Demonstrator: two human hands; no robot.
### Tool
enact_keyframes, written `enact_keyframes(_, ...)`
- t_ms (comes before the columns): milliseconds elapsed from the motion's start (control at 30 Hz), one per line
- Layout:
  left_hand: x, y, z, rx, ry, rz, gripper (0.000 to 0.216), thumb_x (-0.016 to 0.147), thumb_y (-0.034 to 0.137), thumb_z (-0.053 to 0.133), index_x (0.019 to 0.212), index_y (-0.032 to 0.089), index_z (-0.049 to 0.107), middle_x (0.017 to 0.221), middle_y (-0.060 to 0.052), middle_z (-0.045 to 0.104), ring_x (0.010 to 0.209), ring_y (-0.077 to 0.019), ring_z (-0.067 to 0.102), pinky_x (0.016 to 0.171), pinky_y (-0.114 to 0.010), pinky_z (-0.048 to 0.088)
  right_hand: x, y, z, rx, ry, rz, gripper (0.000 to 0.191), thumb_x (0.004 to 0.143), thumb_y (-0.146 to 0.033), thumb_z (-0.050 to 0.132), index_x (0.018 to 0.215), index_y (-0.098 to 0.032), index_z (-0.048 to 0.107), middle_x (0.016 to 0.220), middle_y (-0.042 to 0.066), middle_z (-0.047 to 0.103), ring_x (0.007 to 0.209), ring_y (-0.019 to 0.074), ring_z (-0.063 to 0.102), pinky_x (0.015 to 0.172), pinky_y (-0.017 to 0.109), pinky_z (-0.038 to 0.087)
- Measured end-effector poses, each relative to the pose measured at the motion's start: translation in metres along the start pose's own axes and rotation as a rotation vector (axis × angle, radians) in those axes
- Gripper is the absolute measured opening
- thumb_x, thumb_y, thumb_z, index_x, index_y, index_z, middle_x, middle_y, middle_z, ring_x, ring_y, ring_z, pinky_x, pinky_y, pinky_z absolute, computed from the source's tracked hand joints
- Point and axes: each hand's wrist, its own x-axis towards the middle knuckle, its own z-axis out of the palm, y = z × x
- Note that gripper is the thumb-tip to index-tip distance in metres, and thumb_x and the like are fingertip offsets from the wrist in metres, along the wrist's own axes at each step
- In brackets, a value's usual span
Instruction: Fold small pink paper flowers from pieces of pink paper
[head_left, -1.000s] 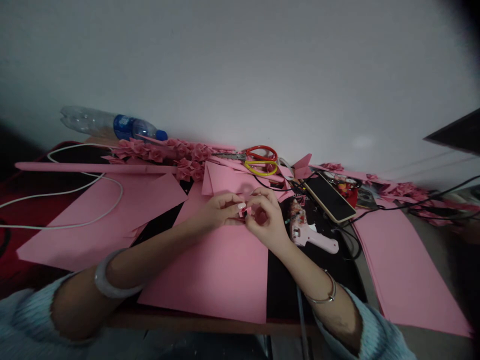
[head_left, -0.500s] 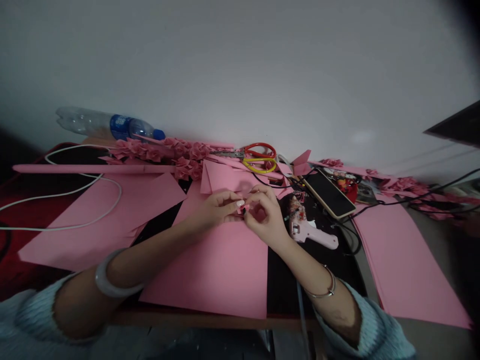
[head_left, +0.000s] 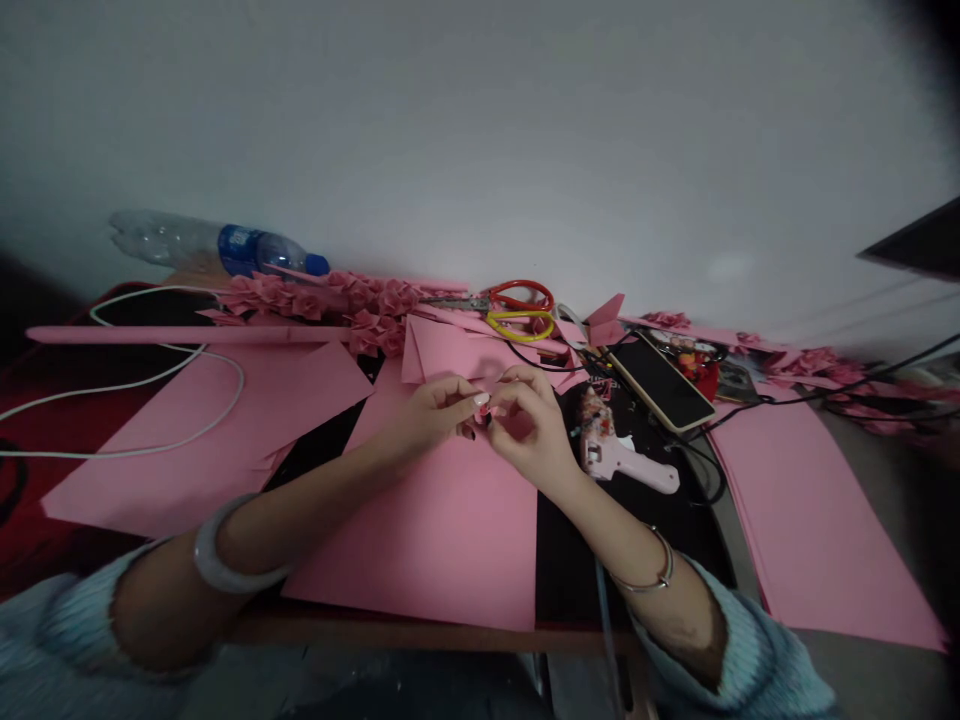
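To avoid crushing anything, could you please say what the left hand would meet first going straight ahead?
The left hand would probably meet the small pink piece, then the right hand, though depth is unclear.

A plain, pale grey wall filled the upper part of the view, its left end falling into deep shadow. The light was dim and uneven, with one soft bright patch low on the wall towards the right. A dark, flat panel jutted in at the right edge, with faint slanting lines below it. The surface stood against the wall, black on top, with a brown front edge.
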Motion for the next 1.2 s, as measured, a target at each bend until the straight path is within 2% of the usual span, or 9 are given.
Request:
enact_keyframes(200, -0.0026, 0.0050, 0.0003, 0.185, -0.016, 0.067, 0.022, 0.086, 0.029, 0.058, 0.067, 0.018, 0.057, 0.064, 0.004, 0.055, 0.059, -0.0091, 0.053, 0.057, -0.020, 0.046, -0.0010, 0.0004, 0.0007, 0.006, 0.002, -0.041, 0.026, 0.071, -0.004, 0.061, 0.088, -0.024, 0.062, 0.106, 0.007, 0.051, 0.102, 0.0235, 0.058, 0.088, 0.041, 0.052)
enact_keyframes(333, -0.0026, 0.0051, -0.0012, 0.202, -0.042, 0.055, 0.023, 0.087, 0.031, 0.057, 0.067, 0.019, 0.056, 0.063, 0.003, 0.057, 0.058, -0.0099, 0.056, 0.056, -0.021, 0.048, -0.0012, 0.0000, 0.0007, -0.023, -0.024, -0.036, 0.027, 0.070, -0.004, 0.063, 0.087, -0.025, 0.061, 0.106, 0.006, 0.052, 0.107, 0.0249, 0.057, 0.093, 0.043, 0.050)
enact_keyframes(500, -0.0009, 0.0027, -0.0039, 0.131, -0.084, -0.004, 0.025, 0.086, 0.035, 0.060, 0.070, 0.018, 0.056, 0.067, 0.002, 0.059, 0.061, -0.0109, 0.061, 0.062, -0.024, 0.053, -0.0007, 0.0008, 0.0012, -0.009, -0.030, -0.044, 0.024, 0.071, -0.006, 0.063, 0.087, -0.024, 0.062, 0.108, 0.007, 0.052, 0.106, 0.0241, 0.058, 0.094, 0.042, 0.050)
enact_keyframes(733, 0.0001, 0.0015, -0.0044, 0.048, -0.044, 0.044, 0.028, 0.085, 0.038, 0.065, 0.068, 0.016, 0.057, 0.068, 0.002, 0.054, 0.060, -0.0095, 0.054, 0.057, -0.022, 0.047, 0.0019, 0.0015, -0.0007, -0.010, -0.046, -0.037, 0.023, 0.074, -0.009, 0.063, 0.092, -0.024, 0.061, 0.106, 0.007, 0.054, 0.109, 0.0247, 0.058, 0.095, 0.044, 0.050)
enact_keyframes(1000, -0.0022, 0.0043, -0.0025, 0.159, -0.012, 0.059, 0.031, 0.089, 0.037, 0.058, 0.065, 0.018, 0.054, 0.062, 0.004, 0.050, 0.056, -0.0090, 0.047, 0.051, -0.020, 0.041, 0.0005, 0.0025, -0.0001, 0.020, -0.040, -0.039, 0.024, 0.077, -0.010, 0.064, 0.096, -0.025, 0.061, 0.109, 0.008, 0.054, 0.106, 0.0237, 0.058, 0.083, 0.038, 0.055)
enact_keyframes(1200, -0.0012, 0.0025, -0.0022, 0.198, -0.012, 0.070, 0.026, 0.088, 0.037, 0.055, 0.069, 0.020, 0.050, 0.061, 0.005, 0.050, 0.053, -0.0096, 0.048, 0.049, -0.021, 0.040, 0.0003, 0.0020, 0.0003, -0.005, -0.049, -0.051, 0.022, 0.077, -0.009, 0.064, 0.092, -0.025, 0.060, 0.108, 0.007, 0.054, 0.106, 0.0238, 0.058, 0.088, 0.040, 0.053)
